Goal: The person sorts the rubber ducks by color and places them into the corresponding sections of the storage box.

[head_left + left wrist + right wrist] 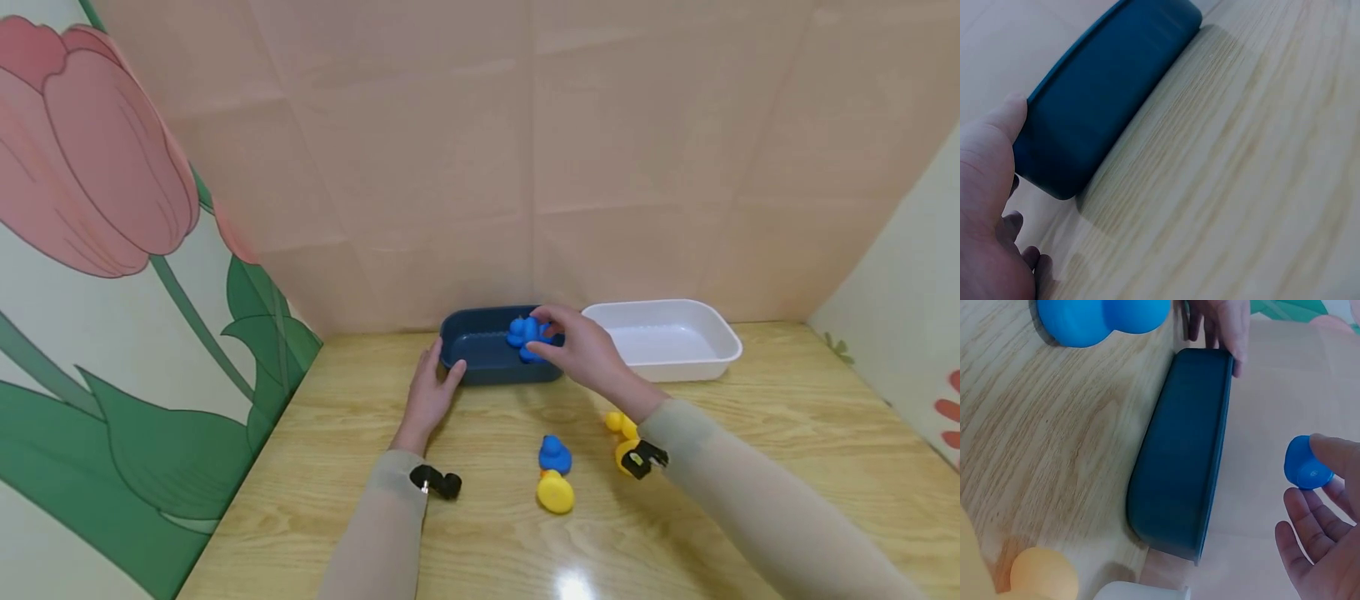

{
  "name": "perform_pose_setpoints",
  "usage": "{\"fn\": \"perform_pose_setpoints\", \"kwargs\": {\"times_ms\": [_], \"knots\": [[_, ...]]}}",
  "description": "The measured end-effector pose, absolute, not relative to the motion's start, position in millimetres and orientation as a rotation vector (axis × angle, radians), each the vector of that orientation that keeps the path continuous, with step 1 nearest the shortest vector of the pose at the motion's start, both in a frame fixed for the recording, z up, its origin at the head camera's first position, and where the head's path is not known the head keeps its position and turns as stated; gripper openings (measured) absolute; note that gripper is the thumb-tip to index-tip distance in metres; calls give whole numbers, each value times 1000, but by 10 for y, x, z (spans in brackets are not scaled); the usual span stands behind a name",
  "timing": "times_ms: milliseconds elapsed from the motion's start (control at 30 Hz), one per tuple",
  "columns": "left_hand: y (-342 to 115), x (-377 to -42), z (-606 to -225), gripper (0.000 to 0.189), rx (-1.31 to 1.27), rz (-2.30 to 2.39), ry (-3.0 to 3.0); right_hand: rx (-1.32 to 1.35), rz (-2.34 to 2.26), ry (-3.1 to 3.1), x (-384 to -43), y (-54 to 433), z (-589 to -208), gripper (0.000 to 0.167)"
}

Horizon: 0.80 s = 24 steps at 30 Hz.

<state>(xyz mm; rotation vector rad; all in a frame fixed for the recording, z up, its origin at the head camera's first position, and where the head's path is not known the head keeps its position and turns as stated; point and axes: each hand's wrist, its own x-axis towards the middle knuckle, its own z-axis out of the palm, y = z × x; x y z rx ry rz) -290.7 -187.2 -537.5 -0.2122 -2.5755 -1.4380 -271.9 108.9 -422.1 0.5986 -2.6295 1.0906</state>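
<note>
My right hand (588,350) pinches a small blue toy duck (1304,464) between thumb and fingers, above the right part of the dark blue tray (480,373). Below and beside it, other blue ducks (516,333) lie in that tray, partly overlapped by the held one. At the tray's left end, my left hand (429,396) rests with fingers along the end wall and thumb (1013,115) at the rim by the front corner. Its remaining fingers hang below, beside the wall.
A white tray (667,371) stands right of the dark one. Nearer on the wooden table (495,550) are a blue duck (554,457) and a yellow duck (556,493). More yellow ducks (615,422) lie under my right forearm. A paper-covered wall (420,167) rises behind the trays.
</note>
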Motion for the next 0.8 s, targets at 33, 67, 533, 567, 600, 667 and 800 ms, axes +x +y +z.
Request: {"fn": "perform_pose_setpoints", "kwargs": {"times_ms": [33, 67, 533, 567, 600, 667, 800], "knots": [[-1870, -2903, -5372, 86, -209, -1440, -2576, 597, 1091, -2629, -2732, 1081, -4231, 47], [-1869, -2901, -5371, 86, -203, -1442, -2579, 592, 1092, -2632, -2745, 1074, -4241, 47], [-1862, -2899, -5356, 86, -204, -1428, -2573, 543, 1021, -2696, -2927, 995, -4324, 50], [-1864, -2903, -5357, 85, -204, -1426, -2572, 542, 1018, -2699, -2940, 987, -4328, 49], [-1864, -2903, -5354, 85, -203, -1428, -2571, 541, 1016, -2701, -2953, 979, -4333, 49], [-1866, -2906, -5352, 83, -203, -1424, -2573, 536, 1014, -2709, -2973, 963, -4342, 49], [-1870, -2907, -5357, 83, -196, -1422, -2582, 526, 1032, -2715, -3002, 945, -4369, 51]]}}
